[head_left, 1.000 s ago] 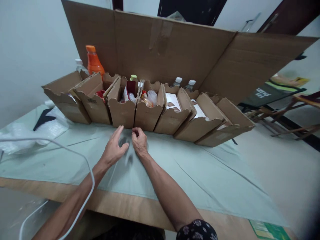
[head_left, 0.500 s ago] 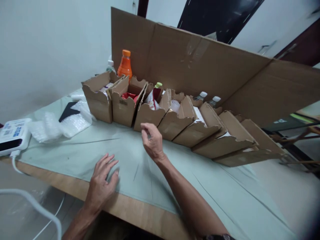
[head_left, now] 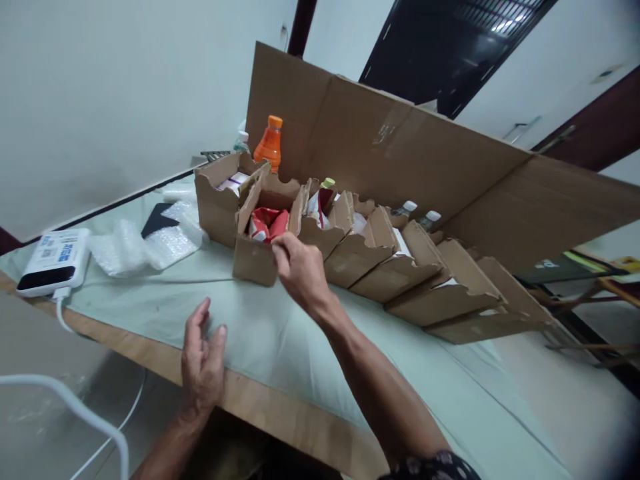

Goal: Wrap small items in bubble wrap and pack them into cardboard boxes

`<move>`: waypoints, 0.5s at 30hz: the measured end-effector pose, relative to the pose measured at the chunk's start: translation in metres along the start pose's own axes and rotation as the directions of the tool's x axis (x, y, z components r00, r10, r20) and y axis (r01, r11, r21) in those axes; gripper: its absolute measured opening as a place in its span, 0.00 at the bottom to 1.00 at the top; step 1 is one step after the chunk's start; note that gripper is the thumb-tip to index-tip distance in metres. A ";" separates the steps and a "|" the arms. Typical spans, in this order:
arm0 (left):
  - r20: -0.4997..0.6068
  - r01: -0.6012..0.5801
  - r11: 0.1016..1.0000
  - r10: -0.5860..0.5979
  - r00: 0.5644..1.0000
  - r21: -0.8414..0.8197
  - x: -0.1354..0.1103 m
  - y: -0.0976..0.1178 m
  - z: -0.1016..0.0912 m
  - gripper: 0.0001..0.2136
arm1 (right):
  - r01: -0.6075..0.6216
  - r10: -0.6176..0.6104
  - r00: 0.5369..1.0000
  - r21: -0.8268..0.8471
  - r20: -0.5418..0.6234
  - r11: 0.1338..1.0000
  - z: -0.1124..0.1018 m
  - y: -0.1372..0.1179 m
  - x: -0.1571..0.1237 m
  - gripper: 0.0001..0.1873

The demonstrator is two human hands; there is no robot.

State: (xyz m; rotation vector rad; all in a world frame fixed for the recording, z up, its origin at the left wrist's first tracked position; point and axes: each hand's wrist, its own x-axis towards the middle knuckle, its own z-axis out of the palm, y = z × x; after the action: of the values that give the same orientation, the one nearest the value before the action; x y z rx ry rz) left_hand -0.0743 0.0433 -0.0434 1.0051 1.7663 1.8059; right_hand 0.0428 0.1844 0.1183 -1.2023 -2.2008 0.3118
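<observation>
My right hand (head_left: 301,270) is closed on the front right edge of a cardboard box (head_left: 253,261), the second from the left in a row. This box stands a little forward of its neighbours and holds a crumpled red packet (head_left: 270,223). My left hand (head_left: 203,357) hovers over the table's front edge, fingers apart and holding nothing. To the left of the gripped box is another cardboard box (head_left: 216,217) with a white and purple pack (head_left: 233,183) inside. On its right, a third box (head_left: 327,235) contains a white and dark red packet (head_left: 320,205).
Several more open boxes (head_left: 420,267) run to the right, before a tall cardboard panel (head_left: 400,140). An orange bottle (head_left: 269,143) stands behind the row. Bubble wrap (head_left: 150,247) and a white device (head_left: 55,260) with a cable lie on the left of the cloth-covered table (head_left: 150,303).
My right hand has reached the second box and taken hold of its edge; that box has come forward out of the row. My left hand has turned slightly. The view has shifted.
</observation>
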 end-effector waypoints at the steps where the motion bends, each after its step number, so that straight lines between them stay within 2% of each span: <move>1: -0.040 0.026 0.998 -0.028 0.999 -0.062 0.001 -0.001 0.000 0.25 | 0.023 -0.023 1.000 0.031 0.014 0.999 -0.010 -0.004 -0.026 0.10; 5: -0.075 -0.031 0.986 0.019 0.997 -0.161 0.003 0.000 -0.001 0.32 | 0.046 -0.053 0.998 0.166 0.037 0.985 -0.062 -0.006 -0.121 0.08; 7: -0.038 -0.027 0.985 0.021 0.999 -0.170 -0.001 0.003 -0.006 0.36 | 0.000 -0.001 1.000 0.194 0.000 0.981 -0.089 0.008 -0.155 0.08; 9: 0.044 0.038 0.988 -0.031 0.999 -0.153 -0.009 0.006 -0.015 0.38 | -0.080 0.104 0.990 0.223 -0.099 0.971 -0.113 0.031 -0.184 0.09; 11: 0.156 0.111 0.989 -0.094 0.983 -0.098 -0.020 0.008 -0.027 0.35 | -0.146 0.209 0.959 0.296 -0.191 0.944 -0.129 0.054 -0.211 0.16; 12: 0.208 0.131 0.990 -0.115 0.971 -0.062 -0.025 0.008 -0.033 0.33 | -0.161 0.236 0.952 0.337 -0.194 0.928 -0.133 0.064 -0.223 0.22; 15: 0.300 0.126 0.991 -0.131 0.945 0.035 -0.038 0.009 -0.046 0.30 | -0.159 0.182 0.983 0.355 -0.033 0.921 -0.128 0.078 -0.254 0.38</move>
State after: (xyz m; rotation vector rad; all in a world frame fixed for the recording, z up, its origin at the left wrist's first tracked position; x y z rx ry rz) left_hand -0.0812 -0.0165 -0.0391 1.0806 1.6179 1.4729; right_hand 0.2767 0.0083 0.0820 -1.1832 -1.8851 0.6969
